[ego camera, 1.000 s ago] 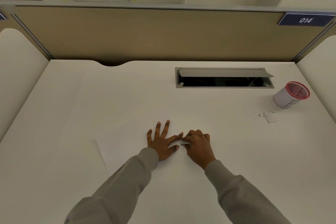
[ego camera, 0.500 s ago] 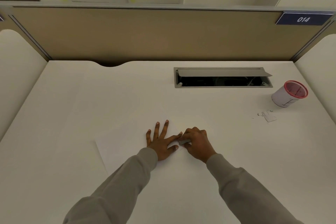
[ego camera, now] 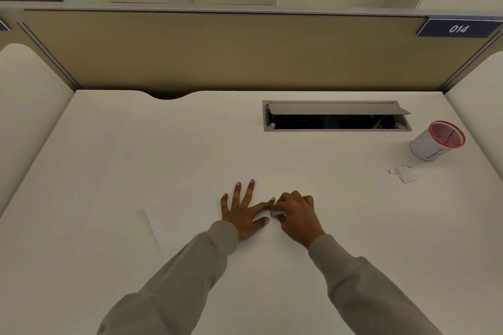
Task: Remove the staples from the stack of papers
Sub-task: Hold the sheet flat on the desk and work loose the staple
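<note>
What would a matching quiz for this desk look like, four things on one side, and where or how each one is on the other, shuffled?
Column one
1. left hand
2. right hand
3. red-rimmed cup
4. cable hatch

Column two
A. lid propped open, far side of the desk
B. pressed flat on the paper, fingers spread
C. near the desk's right edge, beside small scraps
D. curled round a small grey tool

Pairs: 1-B, 2-D, 3-C, 4-A
</note>
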A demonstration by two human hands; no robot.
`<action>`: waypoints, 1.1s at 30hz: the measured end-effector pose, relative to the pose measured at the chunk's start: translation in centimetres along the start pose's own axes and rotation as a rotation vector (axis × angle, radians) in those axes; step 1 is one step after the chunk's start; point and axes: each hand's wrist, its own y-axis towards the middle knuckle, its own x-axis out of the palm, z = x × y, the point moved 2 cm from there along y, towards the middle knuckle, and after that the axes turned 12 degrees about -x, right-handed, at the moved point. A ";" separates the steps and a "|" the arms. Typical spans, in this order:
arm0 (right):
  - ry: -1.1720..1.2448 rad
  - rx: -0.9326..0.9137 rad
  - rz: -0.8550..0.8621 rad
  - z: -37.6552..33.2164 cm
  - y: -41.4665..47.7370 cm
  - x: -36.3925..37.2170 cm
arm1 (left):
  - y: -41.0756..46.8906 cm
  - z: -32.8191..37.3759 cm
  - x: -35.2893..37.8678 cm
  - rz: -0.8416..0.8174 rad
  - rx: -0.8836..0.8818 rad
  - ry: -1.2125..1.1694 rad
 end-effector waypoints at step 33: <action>0.054 -0.030 0.034 0.1 -0.1 -0.1 | 0.1 -0.1 0.1 -0.001 0.007 -0.005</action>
